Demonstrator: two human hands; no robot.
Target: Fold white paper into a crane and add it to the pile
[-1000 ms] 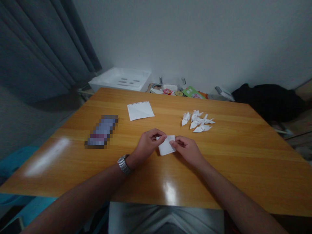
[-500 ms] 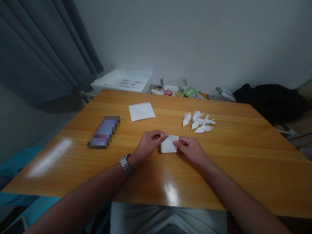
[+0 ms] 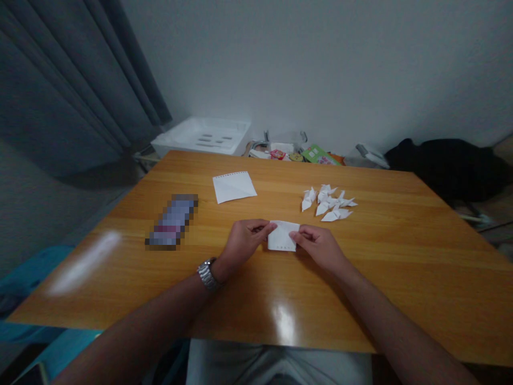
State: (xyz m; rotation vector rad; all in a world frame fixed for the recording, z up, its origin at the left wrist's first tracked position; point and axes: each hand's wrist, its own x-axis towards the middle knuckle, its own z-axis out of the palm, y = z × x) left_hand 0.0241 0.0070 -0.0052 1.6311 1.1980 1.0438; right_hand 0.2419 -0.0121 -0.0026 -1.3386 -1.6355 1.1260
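Between my hands, near the middle of the wooden table, is a small white piece of paper (image 3: 282,239) with a row of punched holes along its near edge. My left hand (image 3: 249,238) pinches its left side, thumb on top. My right hand (image 3: 316,241) pinches the right side, with the thumb lying on the face of the paper. Beyond my right hand several folded white paper cranes (image 3: 328,202) lie in a cluster. A larger white sheet (image 3: 234,187) with a perforated far edge rests farther back on the left.
A blurred-out phone-like device (image 3: 172,222) lies at the left on the wooden table (image 3: 401,278). Behind the table's far edge stand a white plastic tray (image 3: 204,133) and a green booklet (image 3: 319,155) among small items. A black cloth-like heap (image 3: 444,160) is at the far right.
Both hands and the held paper have shifted slightly to the right, and the paper's left part shows a little more. The grip on both sides stays. The view has tilted slightly.
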